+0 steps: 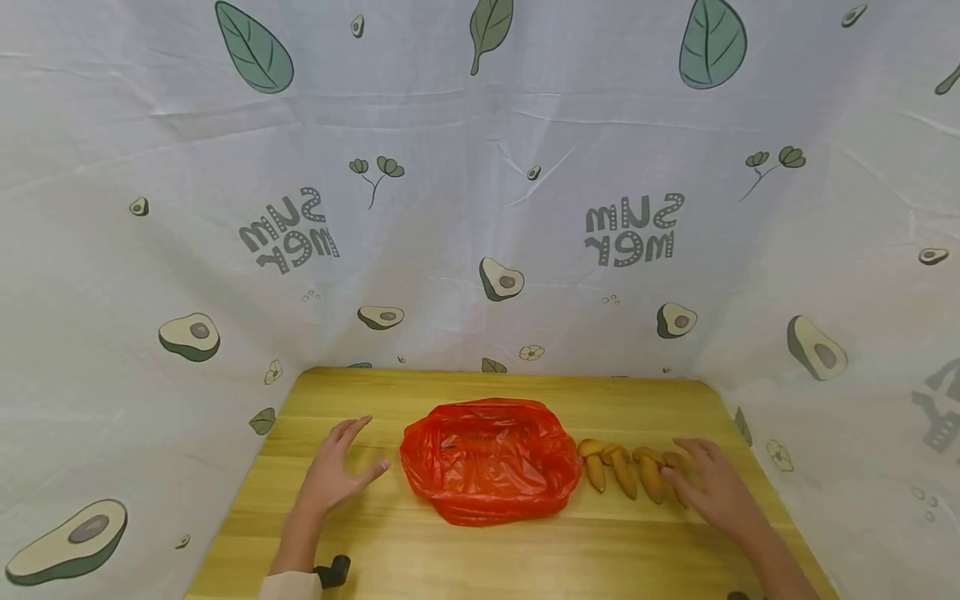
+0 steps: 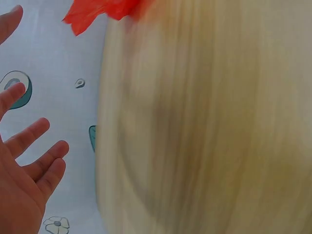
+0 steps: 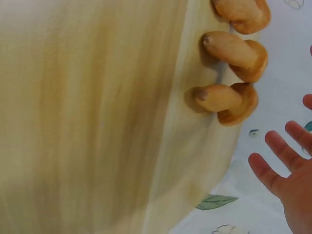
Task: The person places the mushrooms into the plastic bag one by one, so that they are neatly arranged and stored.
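A red plastic bag [image 1: 491, 462] lies spread on the wooden table, its rim puffed up around a flatter middle. To its right, several brown mushrooms [image 1: 619, 471] lie in a row with their caps toward the far side. My left hand [image 1: 332, 471] hovers left of the bag, fingers spread and touching nothing. In the left wrist view a corner of the bag [image 2: 100, 10] shows above the hand [image 2: 22, 185]. My right hand [image 1: 712, 492] is by the rightmost mushroom and partly covers it. The right wrist view has relaxed fingers [image 3: 282, 151] apart from the mushrooms [image 3: 234, 51].
The wooden table [image 1: 360, 542] ends at a white curtain [image 1: 450, 208] printed with avocados and leaves, which hangs behind it and along both sides. A small black device [image 1: 333, 572] is worn at the left wrist, by a light sleeve [image 1: 291, 586].
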Demonstrator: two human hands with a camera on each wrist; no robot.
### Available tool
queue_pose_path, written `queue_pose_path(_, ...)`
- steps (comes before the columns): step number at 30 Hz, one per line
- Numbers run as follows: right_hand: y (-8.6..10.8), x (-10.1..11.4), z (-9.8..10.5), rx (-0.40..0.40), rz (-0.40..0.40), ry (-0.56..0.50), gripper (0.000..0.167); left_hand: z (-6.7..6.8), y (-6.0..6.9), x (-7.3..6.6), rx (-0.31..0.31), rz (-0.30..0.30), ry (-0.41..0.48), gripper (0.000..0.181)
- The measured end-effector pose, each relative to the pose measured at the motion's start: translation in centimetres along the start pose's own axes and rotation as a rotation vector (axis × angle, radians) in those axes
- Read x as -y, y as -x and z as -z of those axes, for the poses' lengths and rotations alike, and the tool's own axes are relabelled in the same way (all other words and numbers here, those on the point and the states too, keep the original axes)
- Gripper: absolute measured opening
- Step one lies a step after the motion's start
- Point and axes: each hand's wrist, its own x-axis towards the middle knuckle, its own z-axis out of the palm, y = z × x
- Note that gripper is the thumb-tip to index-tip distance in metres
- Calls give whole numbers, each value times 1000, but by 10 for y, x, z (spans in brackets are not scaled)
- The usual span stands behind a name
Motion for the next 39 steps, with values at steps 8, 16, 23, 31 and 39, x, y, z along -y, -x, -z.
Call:
queue_pose_path(8, 12, -6, -6, -9, 1, -34, 50, -20, 1, -9, 13, -11, 60, 81)
queue_pose_path(16, 18, -17, -19, -57, 7, -8, 48, -39, 0, -16, 35, -19, 86, 63)
queue_pose_path(23, 23, -22, -27, -43, -58, -19, 47, -53, 1, -22, 53, -54, 138, 61)
queue_pose_path(31, 27, -21, -34, -10, -160, -82, 57, -66, 1, -24, 92, -65, 170, 65)
queue_pose_path(39, 27, -20, -36, 63, -256, -120, 67, -72, 2, -28, 140, -62, 165, 60)
